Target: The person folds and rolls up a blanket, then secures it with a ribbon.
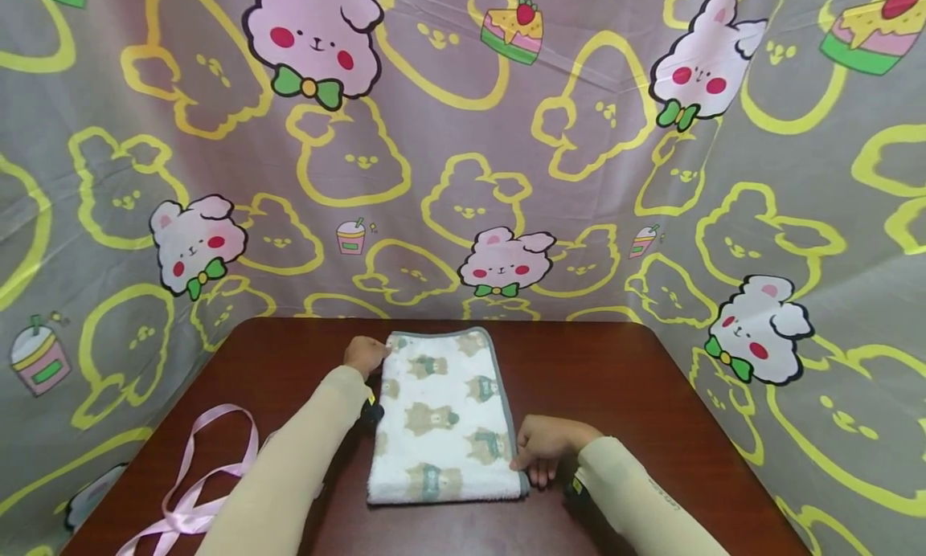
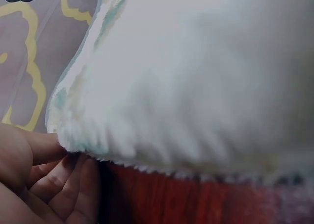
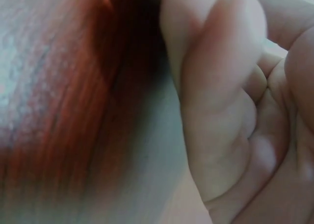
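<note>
Both your hands are on the bear-print towel [image 1: 434, 418], one at each of two opposite corners!

And there it lies, white and fluffy with grey trim, middle of the dark red-brown counter [image 1: 593, 371], its thick rounded edge towards you; your left hand [image 1: 365, 355] has the far left corner pinched between thumb and fingers, the left wrist view showing that grip up close, while down at the near right your right hand [image 1: 550, 445] has its fingers curled in, gripping the trimmed side just above the corner; over on your left, a pink ribbon [image 1: 181, 524] lies in loose loops beside your cream sleeve [image 1: 289, 451], and behind it all hangs the bunny-patterned curtain [image 1: 463, 138].
</note>
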